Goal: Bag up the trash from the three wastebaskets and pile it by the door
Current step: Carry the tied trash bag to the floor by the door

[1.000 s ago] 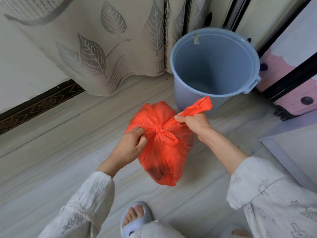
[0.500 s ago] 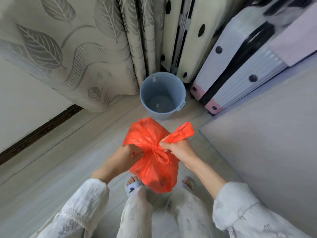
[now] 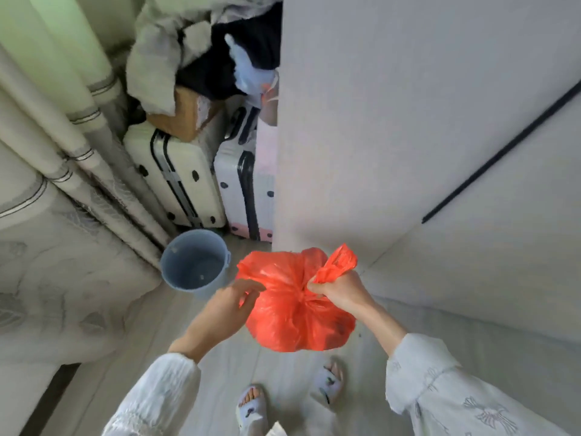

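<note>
Above the pale floor [image 3: 195,357], a knotted orange trash bag [image 3: 295,313] hanging in the air, right hand [image 3: 338,291] clenched on its gathered neck, left hand [image 3: 228,305] loose with fingers spread, fingertips touching the bag's side, blue wastebasket [image 3: 195,262] near the curtain [image 3: 78,171], two suitcases [image 3: 176,177] behind it.

Bag lifted away from bucket; left grip released.
Your left hand [image 3: 229,305] has let go of the orange bag [image 3: 295,309] and now spreads open beside it; the blue bucket [image 3: 195,262] sits farther off.
</note>
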Action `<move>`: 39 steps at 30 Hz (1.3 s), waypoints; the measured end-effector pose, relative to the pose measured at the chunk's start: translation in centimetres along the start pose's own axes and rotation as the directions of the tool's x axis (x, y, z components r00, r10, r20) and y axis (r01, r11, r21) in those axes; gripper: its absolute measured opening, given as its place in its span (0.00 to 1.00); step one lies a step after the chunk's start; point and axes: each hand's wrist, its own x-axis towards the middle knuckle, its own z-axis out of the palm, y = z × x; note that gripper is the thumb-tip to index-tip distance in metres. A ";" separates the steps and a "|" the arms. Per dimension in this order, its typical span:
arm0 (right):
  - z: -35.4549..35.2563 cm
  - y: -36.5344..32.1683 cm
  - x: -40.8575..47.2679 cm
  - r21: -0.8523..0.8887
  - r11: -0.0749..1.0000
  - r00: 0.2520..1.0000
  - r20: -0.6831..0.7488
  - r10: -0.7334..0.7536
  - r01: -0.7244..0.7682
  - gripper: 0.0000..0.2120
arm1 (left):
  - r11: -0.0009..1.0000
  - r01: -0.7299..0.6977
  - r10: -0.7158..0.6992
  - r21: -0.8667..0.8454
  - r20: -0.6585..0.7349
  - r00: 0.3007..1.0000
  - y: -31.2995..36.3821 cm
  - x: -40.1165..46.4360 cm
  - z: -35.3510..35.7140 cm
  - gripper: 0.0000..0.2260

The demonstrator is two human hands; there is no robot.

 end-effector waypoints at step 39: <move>-72.6 64.2 -39.8 0.650 0.754 0.374 -0.677 0.633 -0.099 0.03 | 0.717 -0.640 0.616 -0.276 0.680 0.397 80.8 3.8 72.0 0.13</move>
